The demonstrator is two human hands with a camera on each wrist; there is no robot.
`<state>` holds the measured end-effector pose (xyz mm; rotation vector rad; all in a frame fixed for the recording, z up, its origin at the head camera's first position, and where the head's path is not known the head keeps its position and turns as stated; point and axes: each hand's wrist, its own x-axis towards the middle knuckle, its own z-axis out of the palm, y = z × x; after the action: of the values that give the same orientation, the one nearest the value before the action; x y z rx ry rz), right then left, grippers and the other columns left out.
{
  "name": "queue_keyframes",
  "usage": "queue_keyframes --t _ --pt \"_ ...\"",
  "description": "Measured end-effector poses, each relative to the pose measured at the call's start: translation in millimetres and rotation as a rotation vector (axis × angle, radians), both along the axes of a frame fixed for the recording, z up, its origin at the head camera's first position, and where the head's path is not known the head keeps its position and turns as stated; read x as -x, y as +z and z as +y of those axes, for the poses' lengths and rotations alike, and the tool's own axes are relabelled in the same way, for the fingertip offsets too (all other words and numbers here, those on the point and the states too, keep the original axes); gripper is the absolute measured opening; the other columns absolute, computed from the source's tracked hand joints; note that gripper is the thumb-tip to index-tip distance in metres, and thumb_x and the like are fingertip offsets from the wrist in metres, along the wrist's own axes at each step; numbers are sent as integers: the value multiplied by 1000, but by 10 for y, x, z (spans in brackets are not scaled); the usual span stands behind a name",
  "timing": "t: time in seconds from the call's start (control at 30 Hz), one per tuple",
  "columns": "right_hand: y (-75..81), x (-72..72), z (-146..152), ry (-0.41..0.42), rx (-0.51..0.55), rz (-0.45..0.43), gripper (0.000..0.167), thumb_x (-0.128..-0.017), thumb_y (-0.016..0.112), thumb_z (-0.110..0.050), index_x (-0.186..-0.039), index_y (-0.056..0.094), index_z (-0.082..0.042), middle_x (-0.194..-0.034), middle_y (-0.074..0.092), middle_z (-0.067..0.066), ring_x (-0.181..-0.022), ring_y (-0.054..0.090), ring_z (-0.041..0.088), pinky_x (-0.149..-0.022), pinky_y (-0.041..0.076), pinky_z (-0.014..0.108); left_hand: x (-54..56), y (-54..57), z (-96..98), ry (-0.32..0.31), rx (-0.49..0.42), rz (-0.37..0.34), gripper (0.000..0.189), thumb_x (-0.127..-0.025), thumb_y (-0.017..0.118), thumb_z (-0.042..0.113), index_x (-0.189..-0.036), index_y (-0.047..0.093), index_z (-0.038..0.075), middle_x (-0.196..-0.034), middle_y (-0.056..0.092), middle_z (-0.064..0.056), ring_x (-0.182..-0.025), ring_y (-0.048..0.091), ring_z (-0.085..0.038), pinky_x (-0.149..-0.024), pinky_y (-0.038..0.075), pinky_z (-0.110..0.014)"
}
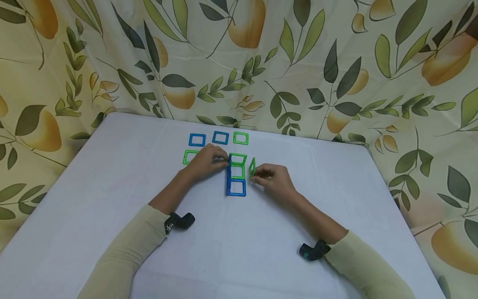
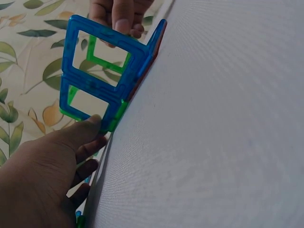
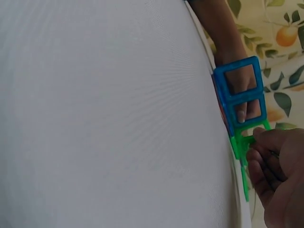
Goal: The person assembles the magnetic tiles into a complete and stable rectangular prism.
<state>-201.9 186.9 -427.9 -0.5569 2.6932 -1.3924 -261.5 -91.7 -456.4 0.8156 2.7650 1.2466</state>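
A small structure of square magnetic tiles stands mid-table. It has a flat blue tile (image 1: 237, 194), a flat green tile (image 1: 243, 171) behind it, two upright blue tiles (image 2: 68, 50) along its left side and a raised green tile (image 1: 238, 154) at the far end. My left hand (image 1: 206, 161) holds the far blue tile of that wall, thumb on its frame near the lower edge. My right hand (image 1: 275, 179) pinches a loose green tile (image 1: 253, 167), tilted on edge just right of the structure. In the right wrist view, the right fingers (image 3: 267, 137) overlap the structure's green part.
Behind the structure lie two blue tiles (image 1: 197, 144) and a green tile (image 1: 240, 143) in a row. Another green tile (image 1: 185, 157) is partly hidden by the left hand. The white tabletop (image 1: 224, 249) ends at a patterned curtain (image 1: 261, 83).
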Motion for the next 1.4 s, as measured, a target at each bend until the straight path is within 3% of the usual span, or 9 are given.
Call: queue_keyframes --t 0.33,0.73,1.4 --pt "14 -28 -70 45 11 26 14 -91 83 -4 -104 81 -5 -98 78 3 -89 70 20 -82 57 34 -2 1 0 5 6 -1 15 -99 76 21 -111 81 14 -118 74 2 -113 55 -19 -100 44 -40" --pt "3 12 -151 72 -27 77 13 -91 82 -5 -104 80 -4 -96 78 2 -85 70 18 -78 58 31 2 30 -8 -9 14 7 14 -99 76 20 -110 81 13 -117 75 1 -111 57 -20 -99 44 -40" --pt "-19 36 -190 30 -48 61 11 -92 81 -3 -103 80 -3 -97 78 3 -88 72 19 -76 57 31 11 3 -22 -19 15 11 14 -98 77 21 -110 81 15 -118 74 2 -113 56 -19 -101 43 -40"
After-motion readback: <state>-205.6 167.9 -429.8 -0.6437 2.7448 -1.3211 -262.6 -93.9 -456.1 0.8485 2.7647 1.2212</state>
